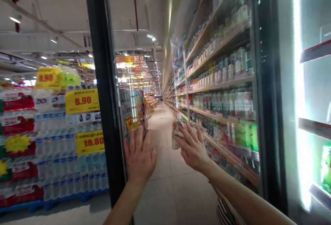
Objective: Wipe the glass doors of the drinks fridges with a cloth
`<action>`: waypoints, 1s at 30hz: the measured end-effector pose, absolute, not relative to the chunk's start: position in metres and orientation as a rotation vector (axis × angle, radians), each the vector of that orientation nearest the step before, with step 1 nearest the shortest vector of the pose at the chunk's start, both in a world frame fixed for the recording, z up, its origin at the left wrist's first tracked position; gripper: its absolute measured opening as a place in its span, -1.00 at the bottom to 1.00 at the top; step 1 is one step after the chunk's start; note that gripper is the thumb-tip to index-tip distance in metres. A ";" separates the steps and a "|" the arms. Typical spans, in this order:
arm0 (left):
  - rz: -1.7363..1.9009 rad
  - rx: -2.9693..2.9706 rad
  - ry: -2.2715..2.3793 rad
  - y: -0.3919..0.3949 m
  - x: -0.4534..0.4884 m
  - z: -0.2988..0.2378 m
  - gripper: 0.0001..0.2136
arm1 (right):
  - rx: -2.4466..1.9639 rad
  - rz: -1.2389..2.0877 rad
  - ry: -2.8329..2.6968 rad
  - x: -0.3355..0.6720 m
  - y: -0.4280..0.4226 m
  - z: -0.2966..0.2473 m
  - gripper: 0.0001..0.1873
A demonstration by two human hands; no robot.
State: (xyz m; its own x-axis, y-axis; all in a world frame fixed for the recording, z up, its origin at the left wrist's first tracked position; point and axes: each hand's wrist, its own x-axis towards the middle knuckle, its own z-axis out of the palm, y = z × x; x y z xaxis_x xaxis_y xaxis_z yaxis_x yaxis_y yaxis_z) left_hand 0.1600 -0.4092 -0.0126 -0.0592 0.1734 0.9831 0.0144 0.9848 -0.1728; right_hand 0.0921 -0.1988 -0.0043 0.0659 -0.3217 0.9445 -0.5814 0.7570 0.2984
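A glass cooler door point(144, 45) with a black frame point(103, 80) stands swung open in front of me. My left hand point(139, 157) lies flat against the glass near the frame, fingers stretched upward. My right hand point(192, 147) presses a crumpled pale cloth point(178, 131) onto the glass further right, fingers laid over it. Through the pane I see a store aisle and shelves of bottles.
Stacked packs of bottled water point(64, 163) with yellow price signs point(82, 101) stand at the left. Long shelves of drinks point(222, 90) run along the right. The lit cooler interior point(314, 114) with its shelves is at the far right. A tiled aisle floor point(168, 190) stretches ahead.
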 end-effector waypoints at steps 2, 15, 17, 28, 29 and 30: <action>0.128 -0.145 -1.643 -0.410 0.160 -0.012 -0.38 | 0.709 0.258 -1.518 0.089 -0.193 -0.004 -0.55; 0.142 -0.132 -1.667 -0.409 0.164 -0.012 -0.41 | 0.220 0.581 -1.398 0.068 -0.154 -0.001 -0.49; 0.140 -0.135 -1.662 -0.409 0.164 -0.012 -0.41 | 0.282 0.543 -1.448 0.066 -0.147 -0.007 -0.49; 0.126 -0.144 -1.656 -0.410 0.164 -0.012 -0.40 | 0.205 0.605 -1.423 0.053 -0.120 -0.033 -0.47; 0.128 -0.147 -1.651 -0.410 0.164 -0.011 -0.40 | 0.333 0.523 -1.474 0.058 -0.128 -0.036 -0.47; 0.128 -0.151 -1.645 -0.410 0.164 -0.011 -0.40 | 0.463 0.437 -1.508 0.062 -0.135 -0.039 -0.47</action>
State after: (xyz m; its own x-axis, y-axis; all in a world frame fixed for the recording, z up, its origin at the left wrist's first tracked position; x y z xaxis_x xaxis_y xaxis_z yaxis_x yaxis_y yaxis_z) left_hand 0.1642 -0.4100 -0.0114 -0.0774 0.1750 0.9815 0.0212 0.9845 -0.1739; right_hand 0.0622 -0.1349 -0.0394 0.0189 -0.0118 0.9998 -0.5444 0.8386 0.0202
